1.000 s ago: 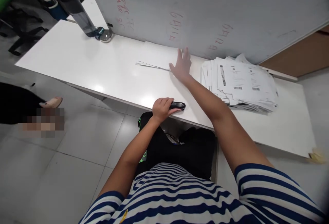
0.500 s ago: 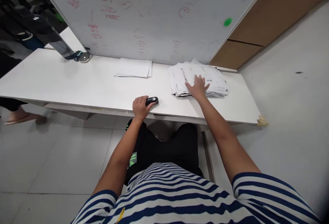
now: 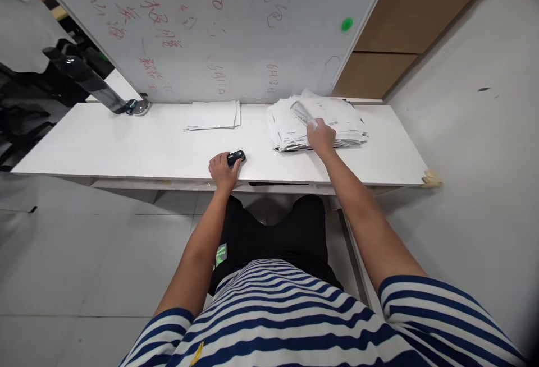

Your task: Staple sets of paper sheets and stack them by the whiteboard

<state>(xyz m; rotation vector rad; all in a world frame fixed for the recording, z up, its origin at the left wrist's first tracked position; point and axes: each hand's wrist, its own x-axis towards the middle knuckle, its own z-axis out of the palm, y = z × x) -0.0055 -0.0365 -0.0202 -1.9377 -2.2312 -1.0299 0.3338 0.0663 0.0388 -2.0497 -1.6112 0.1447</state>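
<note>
My left hand (image 3: pixel 223 171) is closed around a small black stapler (image 3: pixel 236 157) near the front edge of the white desk. On the right part of the desk lies a thick, uneven stack of printed papers (image 3: pixel 282 128). My right hand (image 3: pixel 322 136) pinches the near side of the top paper sheet (image 3: pixel 301 112), which bends and curls up from the stack. A smaller, neater pile of white paper (image 3: pixel 214 115) rests between the stack and the desk's left part, apart from both hands.
A whiteboard (image 3: pixel 181 64) with red writing rises behind the desk (image 3: pixel 126 151). At the back left, a dark tinted bottle (image 3: pixel 95 83) leans beside a round silvery object (image 3: pixel 140 108). Cardboard boxes (image 3: pixel 385 72) stand at the back right, against a wall (image 3: pixel 471 148).
My right hand has gone from spread fingers flat on the stack to pinching and curling up the top sheet. The left hand stays on the stapler. The person's foot at left is gone.
</note>
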